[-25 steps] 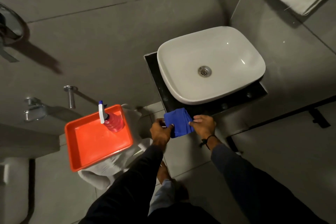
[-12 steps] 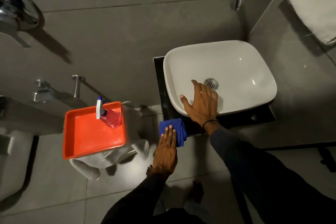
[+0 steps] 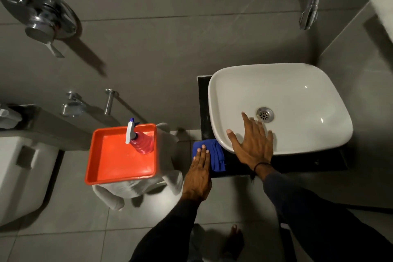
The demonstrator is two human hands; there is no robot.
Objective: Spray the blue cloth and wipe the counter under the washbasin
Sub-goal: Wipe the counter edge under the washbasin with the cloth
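White ceramic washbasin (image 3: 297, 91), biggest thing here and plainly heavy and rigid, seated on a black counter (image 3: 297, 164) that shows only as a narrow dark band along its left and near sides; hard, glossy, probably slick once wet, with little room between bowl and edge for wiping. Off to the left, an orange tray (image 3: 110, 168) resting on a white stool (image 3: 170, 183), light plastic by the look of it and likely to slide if knocked. Standing upright at the tray's far edge, a spray bottle (image 3: 143, 143) of pink liquid with a white and blue trigger head; best taken round its ribbed body, trigger facing away, and probably light enough for one hand. Right hand (image 3: 253, 144) laid flat over the basin's near rim, fingers spread wide and reaching into the bowl, gripping nothing, seemingly bracing. Left hand (image 3: 198, 173) flat and open too, fingers together, pressing down on the blue cloth (image 3: 217, 156), not pinching it. Cloth bunched and folded at the counter's near left corner, just beside the basin's rim; soft, limp, nearly weightless, apt to crumple or drag unevenly, so better handled by palm pressure across its middle than by a corner, and gathered in the fingers only for lifting
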